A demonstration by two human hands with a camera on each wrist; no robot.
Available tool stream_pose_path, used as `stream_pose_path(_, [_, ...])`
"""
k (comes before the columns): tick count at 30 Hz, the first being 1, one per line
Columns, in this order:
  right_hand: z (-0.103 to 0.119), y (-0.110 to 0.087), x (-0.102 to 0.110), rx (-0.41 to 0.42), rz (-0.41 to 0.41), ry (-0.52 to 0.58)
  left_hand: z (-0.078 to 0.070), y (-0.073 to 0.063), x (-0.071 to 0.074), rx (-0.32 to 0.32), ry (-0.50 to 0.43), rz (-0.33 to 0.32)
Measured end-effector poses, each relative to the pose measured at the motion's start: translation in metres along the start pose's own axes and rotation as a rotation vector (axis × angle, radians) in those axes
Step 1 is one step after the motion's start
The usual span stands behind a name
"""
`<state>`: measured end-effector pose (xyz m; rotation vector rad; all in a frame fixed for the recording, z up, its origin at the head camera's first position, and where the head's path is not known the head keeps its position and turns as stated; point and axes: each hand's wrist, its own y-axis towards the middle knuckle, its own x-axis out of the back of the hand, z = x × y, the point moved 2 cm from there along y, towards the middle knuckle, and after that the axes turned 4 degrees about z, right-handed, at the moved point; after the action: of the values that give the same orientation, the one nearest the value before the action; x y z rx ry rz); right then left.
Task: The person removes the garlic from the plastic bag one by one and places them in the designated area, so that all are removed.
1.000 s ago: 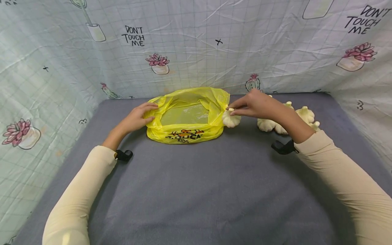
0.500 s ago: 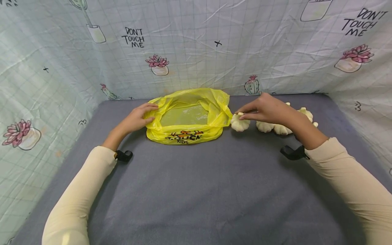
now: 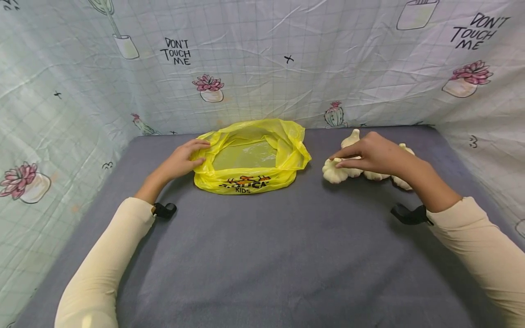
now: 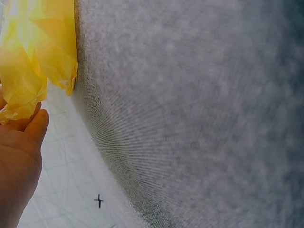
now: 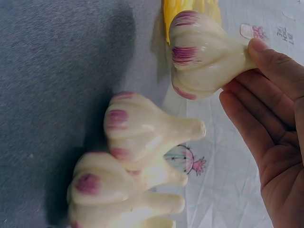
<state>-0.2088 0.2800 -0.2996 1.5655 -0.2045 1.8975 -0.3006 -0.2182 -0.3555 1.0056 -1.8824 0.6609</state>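
My right hand (image 3: 375,152) pinches a garlic bulb (image 5: 202,57) by its stem, thumb against fingers, just right of the yellow plastic bag. The bulb is cream with purple streaks and has a glossy skin. Several more garlic bulbs (image 5: 140,130) stand grouped under and behind this hand, partly hidden by it in the head view. The yellow plastic bag (image 3: 246,184) sits at the back middle with its mouth spread wide and printed letters on its front. My left hand (image 3: 180,159) holds the bag's left rim, its fingers at the edge of the plastic.
A grey cloth (image 3: 254,255) covers the table. Behind it and at both sides hangs a pale curtain (image 3: 262,68) printed with plants and words. Each wrist carries a black camera mount (image 3: 164,210).
My right hand has carried the garlic bulb rightward, away from the bag's right edge towards the other bulbs. The bag's right rim now flares outward. My left hand has stayed at the bag.
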Motion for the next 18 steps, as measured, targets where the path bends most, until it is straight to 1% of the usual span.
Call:
stream_pose_path(3, [0.0,-0.005,0.001,0.012,-0.011,-0.022,-0.001,0.001,0.0,-0.003,-0.002,-0.001])
stream_pose_path(6, [-0.001,-0.008,0.001,0.014,-0.016,-0.023,-0.001,0.001,0.0,-0.002,0.001,-0.002])
stream_pose_path(18, [-0.003,-0.017,0.002,-0.018,-0.012,-0.021,-0.001,0.001,0.0,-0.02,0.004,-0.009])
